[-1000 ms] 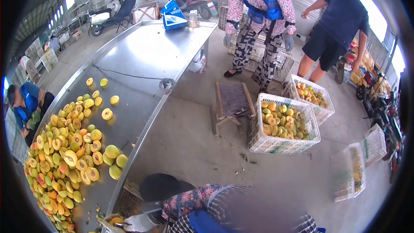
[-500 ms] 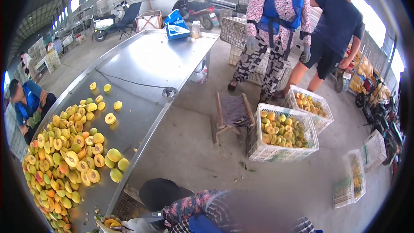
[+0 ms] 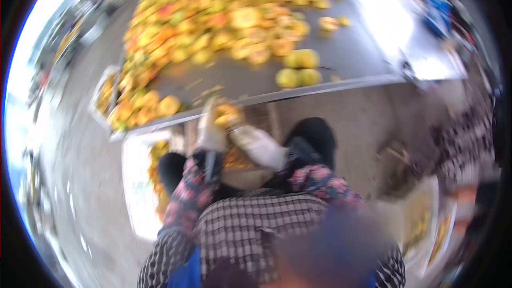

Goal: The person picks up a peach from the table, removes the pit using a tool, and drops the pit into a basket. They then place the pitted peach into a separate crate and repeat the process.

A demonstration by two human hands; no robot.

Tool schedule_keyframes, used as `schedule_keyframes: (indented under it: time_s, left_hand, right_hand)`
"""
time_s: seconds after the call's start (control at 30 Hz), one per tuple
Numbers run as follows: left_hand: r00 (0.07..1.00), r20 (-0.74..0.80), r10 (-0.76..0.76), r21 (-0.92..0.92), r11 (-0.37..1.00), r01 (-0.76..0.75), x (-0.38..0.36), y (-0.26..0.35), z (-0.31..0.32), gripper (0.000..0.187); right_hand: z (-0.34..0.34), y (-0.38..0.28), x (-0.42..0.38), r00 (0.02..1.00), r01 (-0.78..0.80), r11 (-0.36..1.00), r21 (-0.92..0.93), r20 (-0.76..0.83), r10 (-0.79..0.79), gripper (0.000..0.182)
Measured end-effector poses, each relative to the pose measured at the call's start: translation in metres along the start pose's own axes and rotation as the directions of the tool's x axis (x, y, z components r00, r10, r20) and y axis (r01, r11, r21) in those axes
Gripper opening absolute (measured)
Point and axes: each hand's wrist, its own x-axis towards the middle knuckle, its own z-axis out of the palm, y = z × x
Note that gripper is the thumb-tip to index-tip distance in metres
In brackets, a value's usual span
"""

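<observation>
Both of my hands wear pale gloves and meet just below the near edge of the metal table [image 3: 368, 79]. Yellow-orange fruit halves [image 3: 228, 115] lie between them, against my left hand [image 3: 212, 128], whose fingers point toward the table and seem closed around them. My right hand [image 3: 260, 146] comes in from the right, its yellow-stained fingertips touching or close to the fruit; motion blur hides its finger shape. A large heap of halved stone fruit [image 3: 213, 21] covers the tabletop ahead. Several whole green-yellow fruits [image 3: 298, 69] sit near its edge.
Below my hands is a crate [image 3: 272, 120] with orange fruit pieces inside. A white crate [image 3: 140, 192] with fruit stands by my left leg. On the right are a low stool [image 3: 397, 154], more fruit crates [image 3: 434, 202] and a person's patterned trousers [image 3: 469, 149].
My view has swung down and left from the room to my lap. Both hands now show at the table edge, where earlier only part of a gloved hand near fruit showed.
</observation>
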Motion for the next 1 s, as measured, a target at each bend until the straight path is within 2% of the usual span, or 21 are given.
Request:
schedule_keyframes:
  time_s: [0.03,0.07,0.1,0.13,0.23,0.3,0.33,0.43,0.47,0.5,0.53,0.57,0.6,0.63,0.7,0.73,0.77,0.83,0.93,0.97,1.0]
  left_hand:
    - [0.979,0.189,0.080,0.027,0.996,-0.087,-0.003,-0.002,-0.011,0.031]
    - [0.916,0.370,0.157,0.020,0.984,-0.177,-0.004,-0.003,-0.021,0.024]
    - [0.987,0.012,-0.163,-0.404,0.902,0.154,-0.011,0.011,0.013,0.026]
    - [0.956,0.160,-0.245,-0.479,0.828,0.293,0.018,0.006,-0.008,0.030]
    - [0.957,0.186,-0.223,-0.408,0.868,0.282,0.012,0.011,-0.011,0.030]
    - [0.995,-0.016,-0.098,-0.334,0.939,0.087,0.017,0.016,-0.016,0.029]
    - [0.993,-0.113,-0.021,-0.279,0.960,-0.012,0.018,0.022,-0.018,0.029]
    - [1.000,-0.002,0.027,-0.241,0.970,-0.026,-0.003,0.056,-0.030,0.033]
    - [0.998,0.060,0.027,-0.251,0.968,-0.011,-0.011,0.070,-0.036,0.025]
    - [0.992,0.122,0.028,-0.259,0.966,0.005,-0.019,0.085,-0.043,0.034]
    - [0.902,0.190,0.387,0.434,0.791,-0.431,-0.029,0.094,-0.050,0.039]
    - [0.705,0.467,0.534,0.809,0.064,-0.585,-0.039,0.101,-0.057,0.046]
    - [0.687,0.470,0.553,0.807,0.045,-0.589,-0.033,0.108,-0.083,0.050]
    - [0.602,0.517,0.609,0.804,-0.104,-0.586,-0.034,0.118,-0.099,0.051]
    - [0.541,0.520,0.661,0.824,-0.220,-0.522,-0.041,0.144,-0.121,0.041]
    - [0.766,0.095,0.636,0.734,0.475,-0.486,-0.041,0.154,-0.128,0.033]
    - [0.763,0.050,0.645,0.883,0.329,-0.336,-0.034,0.162,-0.148,0.031]
    - [0.670,0.144,0.728,0.968,0.036,-0.248,-0.035,0.164,-0.137,0.027]
    - [0.829,0.126,0.545,0.762,0.482,-0.433,-0.032,0.143,-0.075,0.030]
    - [0.798,0.284,0.531,0.758,0.385,-0.526,-0.014,0.132,-0.073,0.031]
    - [0.838,0.288,0.463,0.786,0.386,-0.484,-0.011,0.122,-0.048,0.032]
  right_hand:
    - [0.009,-0.025,-0.004,0.998,-0.019,0.988,0.155,-0.060,0.028,0.038]
    - [-0.001,-0.036,-0.007,0.929,-0.368,0.855,0.365,0.115,0.351,0.032]
    - [0.005,-0.030,0.000,0.947,-0.316,0.896,0.311,0.054,0.316,0.036]
    - [0.003,-0.031,0.002,0.919,-0.394,0.818,0.420,0.176,0.352,0.037]
    - [-0.004,-0.030,-0.001,0.870,-0.482,0.641,0.598,0.412,0.270,0.042]
    - [-0.008,-0.028,0.001,0.869,-0.483,0.579,0.657,0.441,0.224,0.044]
    - [-0.010,-0.030,0.002,0.890,-0.446,0.637,0.628,0.387,0.241,0.046]
    - [-0.007,-0.034,0.003,0.908,-0.417,0.755,0.505,0.209,0.362,0.040]
    - [-0.006,-0.032,0.003,0.899,-0.435,0.811,0.392,0.144,0.413,0.037]
    - [-0.004,-0.029,0.005,0.890,-0.452,0.850,0.271,0.071,0.451,0.034]
    - [-0.002,-0.024,0.005,0.879,-0.470,0.871,0.146,-0.010,0.476,0.031]
    - [-0.002,-0.006,0.006,0.929,-0.370,0.928,-0.053,-0.021,0.369,0.030]
    - [-0.006,0.022,0.006,0.966,-0.255,0.934,-0.249,-0.022,0.258,0.029]
    - [-0.013,0.035,0.006,0.989,-0.135,0.889,-0.437,-0.012,0.144,0.028]
    - [-0.004,0.010,0.003,0.981,-0.173,0.728,-0.663,-0.052,0.186,0.035]
    - [-0.002,0.003,0.002,0.977,-0.180,0.697,-0.694,-0.045,0.208,0.036]
    - [0.000,-0.002,0.002,0.973,-0.186,0.667,-0.721,-0.040,0.228,0.038]
    - [0.002,-0.004,0.005,0.941,-0.266,0.579,-0.771,-0.076,0.330,0.047]
    - [0.000,-0.003,0.005,0.922,-0.262,0.574,-0.776,-0.026,0.386,0.060]
    - [0.000,-0.004,0.004,0.927,-0.253,0.586,-0.769,-0.021,0.373,0.062]
    - [0.001,-0.006,0.003,0.933,-0.245,0.598,-0.763,-0.019,0.358,0.063]
